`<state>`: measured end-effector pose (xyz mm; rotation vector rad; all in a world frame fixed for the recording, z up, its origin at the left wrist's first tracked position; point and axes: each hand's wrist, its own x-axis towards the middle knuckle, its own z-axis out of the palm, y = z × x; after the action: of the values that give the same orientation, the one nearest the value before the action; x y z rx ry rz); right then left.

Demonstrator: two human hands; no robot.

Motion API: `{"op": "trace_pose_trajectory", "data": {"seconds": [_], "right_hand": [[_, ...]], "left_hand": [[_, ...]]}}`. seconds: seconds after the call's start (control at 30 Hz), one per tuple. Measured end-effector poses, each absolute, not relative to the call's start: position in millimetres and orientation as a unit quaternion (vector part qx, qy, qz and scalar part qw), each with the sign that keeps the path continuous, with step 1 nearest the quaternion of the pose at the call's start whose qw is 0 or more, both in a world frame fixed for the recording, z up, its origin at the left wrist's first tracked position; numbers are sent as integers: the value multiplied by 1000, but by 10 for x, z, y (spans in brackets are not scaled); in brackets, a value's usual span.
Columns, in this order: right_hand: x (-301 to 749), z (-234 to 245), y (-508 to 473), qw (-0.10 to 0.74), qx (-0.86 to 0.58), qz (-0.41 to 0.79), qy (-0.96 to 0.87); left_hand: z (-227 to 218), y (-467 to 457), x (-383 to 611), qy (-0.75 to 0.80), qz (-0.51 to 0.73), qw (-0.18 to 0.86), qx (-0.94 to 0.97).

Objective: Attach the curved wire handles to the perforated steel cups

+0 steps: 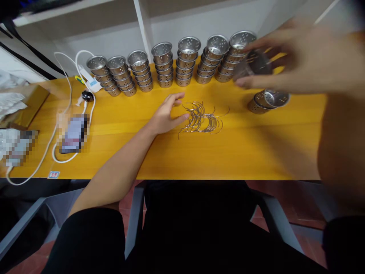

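Observation:
My left hand [168, 114] rests on the yellow table [199, 156] with its fingers spread, its fingertips at the left edge of a pile of thin wire handles [203, 120]. My right hand [296, 61] is raised at the upper right and blurred by motion; its fingers wrap round a perforated metal cup [252, 66] that is also blurred. Just below that hand a small stack of the same cups [268, 101] lies tilted on the table.
Several stacks of perforated metal cups [171, 62] line the back edge of the table. At the left lie a phone [74, 133], white cables [61, 114], a power strip [89, 80] and a cardboard box [25, 102]. A grey chair arm [23, 224] shows below.

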<state>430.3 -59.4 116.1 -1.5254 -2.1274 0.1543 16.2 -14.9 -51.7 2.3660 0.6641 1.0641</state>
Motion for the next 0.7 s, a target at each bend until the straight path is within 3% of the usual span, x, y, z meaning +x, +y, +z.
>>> {"op": "trace_pose_trajectory", "data": {"seconds": [0.13,0.33,0.7], "right_hand": [[3402,761,-869,342,-365,112,-859],[2937,199,-830,369,-370,156,-838],[3095,51,-783,380,-347,188,-836]], "left_hand": [[-451,-276,265,243,374,223,867],[-325,-325,283,254,379,200,867],[-280,-271,245,267,373,194,867]]}}
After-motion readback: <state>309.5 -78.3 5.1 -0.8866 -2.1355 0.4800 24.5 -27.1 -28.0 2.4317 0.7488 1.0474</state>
